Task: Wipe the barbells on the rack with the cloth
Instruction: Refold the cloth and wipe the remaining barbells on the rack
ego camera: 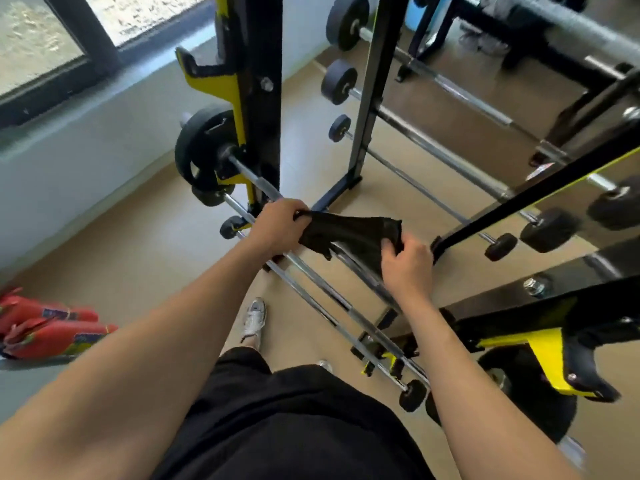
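Both hands, left hand (pixel 277 225) and right hand (pixel 407 263), grip a black cloth (pixel 349 233) over the barbells (pixel 311 271) (tan gym floor (pixel 138 244) below).

You have no lettering here that can be read. The red objects (pixel 52 332) lying on the floor (pixel 138 254) at your left carry blue and yellow label patches, but these are too blurred for any word or number to come through. The black weight plate (pixel 199 143) on the yellow-and-black rack (pixel 263 98) bears a raised mark on its face, possibly a logo or a weight figure, and it cannot be read either.
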Demonstrator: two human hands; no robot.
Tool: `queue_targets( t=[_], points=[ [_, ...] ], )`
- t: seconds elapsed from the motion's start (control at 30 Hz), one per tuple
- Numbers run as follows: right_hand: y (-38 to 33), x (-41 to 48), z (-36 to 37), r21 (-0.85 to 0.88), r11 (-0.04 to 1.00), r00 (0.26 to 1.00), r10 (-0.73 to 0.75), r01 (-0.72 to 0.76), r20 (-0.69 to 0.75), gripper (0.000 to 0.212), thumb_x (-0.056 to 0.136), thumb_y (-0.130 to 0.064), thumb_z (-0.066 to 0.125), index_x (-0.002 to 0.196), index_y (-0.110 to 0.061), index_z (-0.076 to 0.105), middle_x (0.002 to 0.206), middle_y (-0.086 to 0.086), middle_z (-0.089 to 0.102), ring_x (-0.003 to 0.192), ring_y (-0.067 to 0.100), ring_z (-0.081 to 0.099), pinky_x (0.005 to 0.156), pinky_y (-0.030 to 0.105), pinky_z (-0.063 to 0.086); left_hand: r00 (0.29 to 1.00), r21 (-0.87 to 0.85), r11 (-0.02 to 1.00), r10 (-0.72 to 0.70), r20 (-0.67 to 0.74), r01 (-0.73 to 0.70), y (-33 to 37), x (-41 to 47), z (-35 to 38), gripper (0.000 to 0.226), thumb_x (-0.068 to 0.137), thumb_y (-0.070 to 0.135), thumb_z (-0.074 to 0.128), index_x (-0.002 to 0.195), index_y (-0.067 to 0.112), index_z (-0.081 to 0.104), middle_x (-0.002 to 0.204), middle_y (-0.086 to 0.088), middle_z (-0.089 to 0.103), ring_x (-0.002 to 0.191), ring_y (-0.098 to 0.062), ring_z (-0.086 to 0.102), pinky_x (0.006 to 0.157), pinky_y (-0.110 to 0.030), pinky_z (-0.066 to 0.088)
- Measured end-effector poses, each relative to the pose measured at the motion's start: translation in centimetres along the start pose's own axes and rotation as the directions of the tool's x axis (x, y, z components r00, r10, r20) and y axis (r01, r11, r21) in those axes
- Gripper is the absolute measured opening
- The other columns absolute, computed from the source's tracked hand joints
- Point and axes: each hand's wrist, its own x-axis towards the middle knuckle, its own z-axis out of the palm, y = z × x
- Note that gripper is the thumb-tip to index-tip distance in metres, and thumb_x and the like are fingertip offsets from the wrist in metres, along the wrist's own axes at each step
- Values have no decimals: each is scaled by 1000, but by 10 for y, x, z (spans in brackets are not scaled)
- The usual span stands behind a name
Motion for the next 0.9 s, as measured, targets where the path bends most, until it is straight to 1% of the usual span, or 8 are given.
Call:
queue_targets(
  t=[0.2, 0.3, 0.47, 0.53, 0.6, 0.7, 0.8, 0.9],
  points=[
    [-15, 23, -2, 96, 988, 950, 141, -119, -278, 21, 102, -21, 68, 118, -13, 76, 103, 1, 76, 92, 12, 68, 81, 12, 51, 970, -179, 964, 220, 103, -199, 21, 68, -17, 17, 102, 23, 62, 110, 26, 76, 86, 6, 75, 71, -7, 72, 69, -27, 59],
    [-7, 20, 20, 15, 963, 946, 267, -269, -181, 21, 101, -19, 66, 119, -13, 77, 104, 7, 78, 93, 24, 72, 85, 36, 60, 917, -9, 945, 321, 238, -328, 14, 89, -9, 19, 102, 25, 63, 112, 23, 79, 89, 1, 72, 80, -21, 66, 72, -31, 51],
    [9, -14, 58, -60, 923, 904, 383, -379, 190, 19, 101, -31, 60, 97, -19, 75, 83, -4, 72, 71, 15, 67, 62, 29, 51, 779, 214, 825, 362, 512, -524, -13, 90, 15, 22, 104, 26, 62, 117, 22, 79, 98, -1, 74, 89, -23, 68, 81, -37, 56],
    [12, -27, 68, -102, 926, 891, 377, -363, 252, 37, 108, -37, 48, 94, -19, 77, 96, -2, 72, 90, 18, 70, 87, 32, 54, 732, 283, 775, 312, 606, -565, -21, 87, 24, 20, 103, 26, 62, 112, 20, 79, 94, 0, 72, 82, -20, 68, 79, -38, 60],
    [21, -30, 76, -287, 901, 919, 372, -325, 127, 50, 111, -42, 36, 98, -20, 79, 110, 4, 76, 132, 29, 56, 122, 45, 27, 695, 313, 747, 268, 667, -587, -23, 83, 31, 19, 98, 23, 64, 112, 22, 78, 102, -1, 74, 85, -19, 68, 81, -37, 61],
    [33, -20, 86, -409, 869, 949, 314, -279, 17, 42, 108, -44, 44, 93, -20, 76, 103, -1, 75, 130, 28, 52, 116, 50, 34, 647, 329, 715, 224, 729, -617, -20, 80, 34, 28, 89, 33, 71, 116, 28, 75, 109, 5, 71, 96, -18, 67, 89, -37, 60],
    [37, 0, 98, -275, 953, 979, 167, -130, 117, 22, 103, -39, 58, 114, -19, 62, 113, 1, 64, 111, 20, 56, 102, 43, 50, 665, 352, 727, 191, 722, -590, -18, 84, 37, 23, 88, 45, 68, 105, 31, 76, 100, 9, 70, 90, -15, 66, 87, -37, 61],
    [33, 24, 111, -220, 972, 922, 160, -85, 352, 39, 109, -42, 44, 146, -27, 44, 132, 6, 61, 118, 26, 60, 101, 44, 51, 746, 366, 765, 215, 630, -529, -23, 96, 40, 15, 94, 39, 60, 96, 31, 73, 97, 5, 68, 88, -16, 65, 81, -38, 61]
  ],
)
